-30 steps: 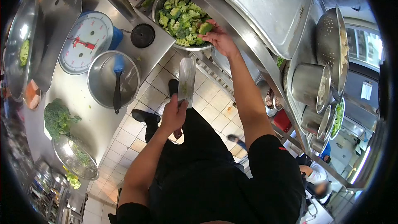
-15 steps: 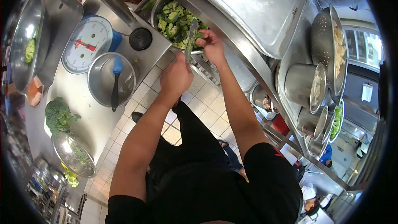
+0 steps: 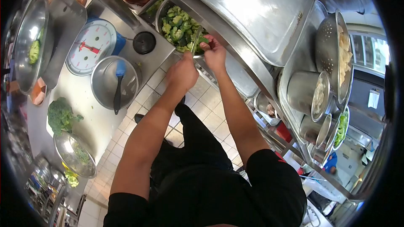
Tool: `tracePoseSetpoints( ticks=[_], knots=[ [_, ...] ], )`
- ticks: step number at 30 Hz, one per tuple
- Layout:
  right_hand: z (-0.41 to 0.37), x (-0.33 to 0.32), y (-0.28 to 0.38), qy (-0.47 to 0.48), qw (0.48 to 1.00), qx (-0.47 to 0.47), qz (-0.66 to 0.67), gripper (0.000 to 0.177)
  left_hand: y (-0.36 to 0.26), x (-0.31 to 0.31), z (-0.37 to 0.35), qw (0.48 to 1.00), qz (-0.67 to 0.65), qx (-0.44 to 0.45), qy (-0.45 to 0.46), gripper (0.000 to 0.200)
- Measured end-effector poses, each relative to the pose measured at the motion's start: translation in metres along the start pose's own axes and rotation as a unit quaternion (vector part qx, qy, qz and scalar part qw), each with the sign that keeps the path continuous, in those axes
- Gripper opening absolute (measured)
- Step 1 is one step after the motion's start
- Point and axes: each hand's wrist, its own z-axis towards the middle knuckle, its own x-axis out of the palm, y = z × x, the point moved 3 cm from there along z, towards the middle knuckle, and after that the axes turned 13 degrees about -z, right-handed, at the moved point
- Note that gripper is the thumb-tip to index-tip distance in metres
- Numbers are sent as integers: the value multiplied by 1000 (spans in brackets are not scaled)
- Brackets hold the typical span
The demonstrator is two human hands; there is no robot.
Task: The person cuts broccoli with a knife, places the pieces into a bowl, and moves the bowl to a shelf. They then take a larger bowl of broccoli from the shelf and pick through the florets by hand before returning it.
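Steel knife [image 3: 194, 42]: the blade stands edge-on over the near rim of the bowl [image 3: 157, 17]. The left hand [image 3: 182, 73] is closed round the handle, knuckles up. The right hand [image 3: 214, 52] is just beside it, fingers pinched on a broccoli piece [image 3: 203, 40]. The piece sits against the blade, above the bowl's near edge. Both forearms reach out from the body over the tiled floor [image 3: 210, 101].

The bowl is sunk in the steel counter [image 3: 75, 96] and is heaped with cut florets [image 3: 179, 23].

Items on the counter, moving away from the bowl:
- Black round lid [image 3: 144, 43], just beside the bowl.
- Dial scale [image 3: 91, 46] with a red needle, next to the lid.
- Pan [image 3: 97, 98], near the scale, with a blue-handled tool [image 3: 118, 85] lying in it.
- Whole broccoli head [image 3: 61, 115], well apart from the hands.
- Mesh strainer [image 3: 75, 154], close to the head, holding green scraps.

Items on the right-hand side, well apart from the hands:
- Large steel tray [image 3: 261, 12], lying flat.
- Colander [image 3: 336, 54], with pale food inside.
- Steel pots [image 3: 305, 90], set in a row.
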Motion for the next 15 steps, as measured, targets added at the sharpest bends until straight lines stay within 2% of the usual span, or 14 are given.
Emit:
tracePoseSetpoints(
  ticks=[2, 5, 8, 10, 12, 14, 15],
  knots=[
    [1, -2, 7, -1, 1000, 22, -17, 28, -1, 0, 4, 1000, -9, -8, -7, 23],
    [1, -4, 16, 3, 999, -14, 47, 26, 0, 6, 6, 999, -19, -9, -31, 23],
    [-4, -4, 34, -1, 999, 16, 33, 29, -5, 2, 20, 997, -12, -66, 28, 31],
    [-14, -22, 66, 2, 999, 30, -35, 27, 3, 11, 36, 998, -18, -53, 18, 33],
    [-8, -31, 59, 38, 998, 38, 17, 25, 8, 17, 41, 998, -37, -58, 7, 33],
    [18, -22, 0, 100, 976, 43, 189, 22, 4, 17, 36, 995, -67, -79, -3, 32],
    [20, -24, -9, 100, 945, 80, 301, 20, 6, 20, 33, 993, -94, -66, -30, 30]
  ],
)
